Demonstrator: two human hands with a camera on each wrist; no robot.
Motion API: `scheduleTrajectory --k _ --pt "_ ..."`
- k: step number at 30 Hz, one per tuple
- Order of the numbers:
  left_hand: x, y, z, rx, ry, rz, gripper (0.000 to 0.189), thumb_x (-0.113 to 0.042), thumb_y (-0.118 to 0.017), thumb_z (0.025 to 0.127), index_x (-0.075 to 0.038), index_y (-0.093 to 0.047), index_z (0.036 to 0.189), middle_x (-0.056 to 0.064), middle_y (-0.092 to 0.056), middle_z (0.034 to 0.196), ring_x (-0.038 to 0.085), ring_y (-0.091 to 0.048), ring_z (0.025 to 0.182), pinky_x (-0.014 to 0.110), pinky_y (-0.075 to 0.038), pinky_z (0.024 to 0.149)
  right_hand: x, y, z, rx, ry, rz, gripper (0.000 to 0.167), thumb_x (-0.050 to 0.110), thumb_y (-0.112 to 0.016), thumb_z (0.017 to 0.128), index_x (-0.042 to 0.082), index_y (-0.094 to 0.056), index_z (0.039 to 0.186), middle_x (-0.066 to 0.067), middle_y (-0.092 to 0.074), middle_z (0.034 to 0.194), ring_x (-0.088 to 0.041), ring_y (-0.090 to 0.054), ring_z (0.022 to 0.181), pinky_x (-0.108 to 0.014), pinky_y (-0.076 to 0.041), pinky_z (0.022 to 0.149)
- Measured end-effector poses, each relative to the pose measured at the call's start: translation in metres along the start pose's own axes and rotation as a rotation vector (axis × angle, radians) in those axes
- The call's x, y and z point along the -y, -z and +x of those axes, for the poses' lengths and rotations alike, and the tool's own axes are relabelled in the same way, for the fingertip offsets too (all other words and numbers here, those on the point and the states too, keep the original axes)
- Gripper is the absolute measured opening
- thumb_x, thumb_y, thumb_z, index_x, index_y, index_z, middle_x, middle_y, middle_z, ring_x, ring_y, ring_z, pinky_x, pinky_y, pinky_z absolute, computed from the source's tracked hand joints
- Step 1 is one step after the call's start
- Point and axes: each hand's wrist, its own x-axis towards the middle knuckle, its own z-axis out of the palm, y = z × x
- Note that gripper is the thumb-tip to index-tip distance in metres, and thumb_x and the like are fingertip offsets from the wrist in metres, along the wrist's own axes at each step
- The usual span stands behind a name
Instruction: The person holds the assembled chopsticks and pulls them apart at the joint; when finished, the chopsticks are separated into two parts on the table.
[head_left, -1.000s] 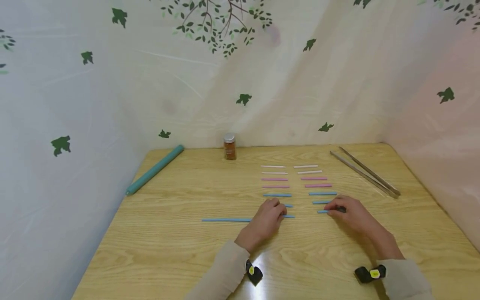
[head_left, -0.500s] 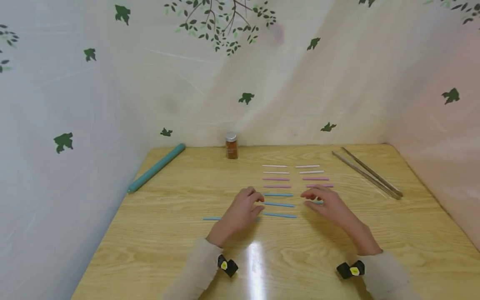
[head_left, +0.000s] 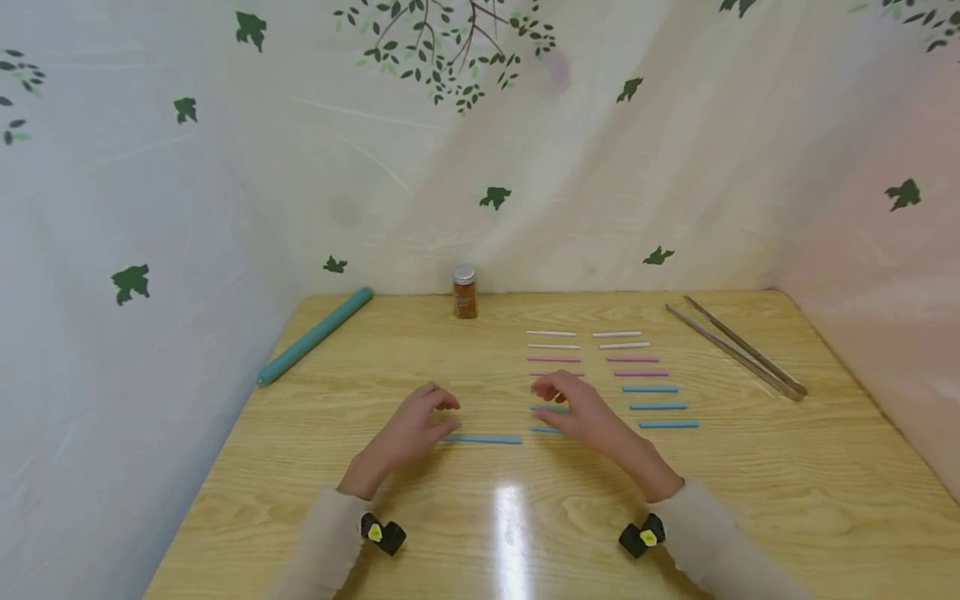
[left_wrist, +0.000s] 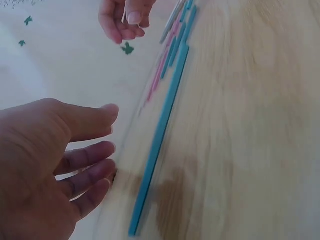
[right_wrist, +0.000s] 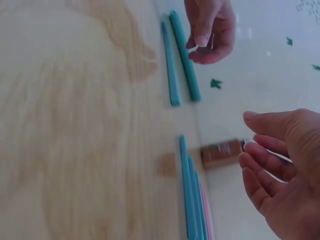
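My left hand (head_left: 408,429) hovers over the left part of a long blue stick (head_left: 487,439), fingers relaxed and holding nothing. In the left wrist view the long stick (left_wrist: 160,135) lies beside the thumb and fingertips, apart from them. My right hand (head_left: 581,408), also holding nothing, hangs with loosely bent fingers over the left column's short blue sticks (head_left: 546,430), partly covering them. A right column of short blue sticks (head_left: 669,425) lies uncovered beyond it. Behind these, pink sticks (head_left: 636,359) and white sticks (head_left: 617,334) lie in two matching columns.
A green rolling-pin-like rod (head_left: 315,337) lies slanted at the table's left edge. At the back stands a small jar (head_left: 465,293) with a silver lid and brown contents. Long metal tongs (head_left: 738,350) lie at the right. A light printed curtain (head_left: 420,192) surrounds the wooden table (head_left: 300,517).
My right hand has let go of a short blue stick at the right and moved left. My left hand has moved left from the short sticks to the long one.
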Motion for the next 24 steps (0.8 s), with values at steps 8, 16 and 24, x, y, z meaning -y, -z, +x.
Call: scheduleTrajectory --k 8,16,24 --pt "0.021 0.011 -0.019 0.051 -0.072 0.045 0.019 -0.015 -0.071 0.087 -0.007 -0.064 0.102 0.003 -0.058 0.099 0.019 -0.057 0.093 0.036 -0.049 0.084 0.02 -0.027 0.011 0.134 -0.073 0.017 0.034 0.017 -0.068 0.089 0.0 -0.058 0.116 -0.012 -0.059 0.107 -0.022 -0.056 0.096 -0.037 -0.049 0.084" --pt "0.028 0.004 -0.021 0.077 -0.108 0.102 0.013 -0.013 -0.071 0.086 -0.009 -0.064 0.097 0.0 -0.057 0.094 0.016 -0.055 0.09 0.034 -0.048 0.083 0.024 -0.046 0.013 0.264 -0.037 -0.121 0.021 0.019 -0.068 0.089 0.007 -0.062 0.107 -0.002 -0.059 0.101 -0.015 -0.057 0.093 -0.031 -0.05 0.082" --pt "0.023 -0.001 -0.018 0.073 -0.12 0.127 0.005 -0.011 -0.067 0.089 -0.011 -0.063 0.088 -0.002 -0.054 0.086 0.011 -0.051 0.081 0.027 -0.046 0.074 0.026 -0.051 0.016 0.286 0.035 -0.18 0.006 0.011 -0.066 0.09 0.008 -0.064 0.095 0.0 -0.059 0.09 -0.012 -0.055 0.083 -0.026 -0.048 0.074"
